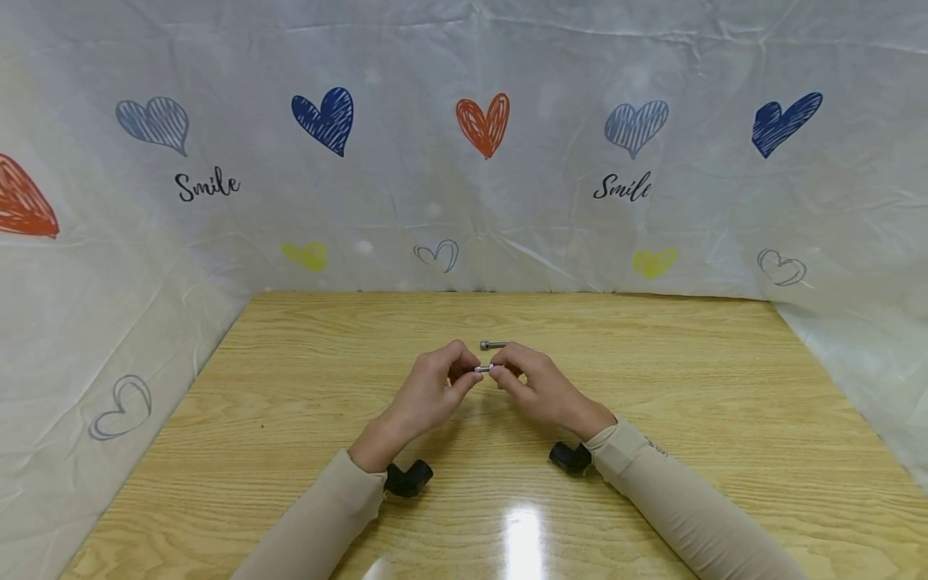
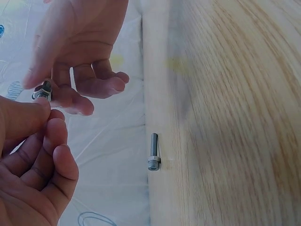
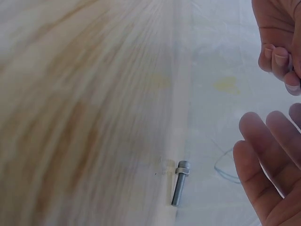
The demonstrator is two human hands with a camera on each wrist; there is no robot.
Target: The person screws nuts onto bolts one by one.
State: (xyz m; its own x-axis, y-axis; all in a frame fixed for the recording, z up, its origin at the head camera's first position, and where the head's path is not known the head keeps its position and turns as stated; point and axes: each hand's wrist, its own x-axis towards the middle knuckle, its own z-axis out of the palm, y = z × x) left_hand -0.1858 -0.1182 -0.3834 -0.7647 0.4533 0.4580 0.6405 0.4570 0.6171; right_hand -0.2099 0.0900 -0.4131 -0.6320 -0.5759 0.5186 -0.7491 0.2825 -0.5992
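My left hand (image 1: 431, 387) pinches a small metal bolt (image 1: 483, 369) between thumb and forefinger, above the table. Facing it, the right hand (image 1: 544, 387) has its thumb and forefinger at the bolt's other end. The left wrist view shows a nut (image 2: 42, 93) on the threads, between the right thumb and forefinger, while the left thumb hides part of the bolt. The other right fingers are spread and loosely bent. Just beyond the hands, a second socket-head bolt (image 1: 495, 345) lies on the table, with a nut (image 3: 182, 171) close under its head.
The wood-grain table (image 1: 290, 338) reaches back to a white sheet (image 1: 536, 209) printed with hearts and the word Smile. Black angled pieces (image 1: 409, 479) show beside both wrists. Sheeting also hangs along the left and right sides.
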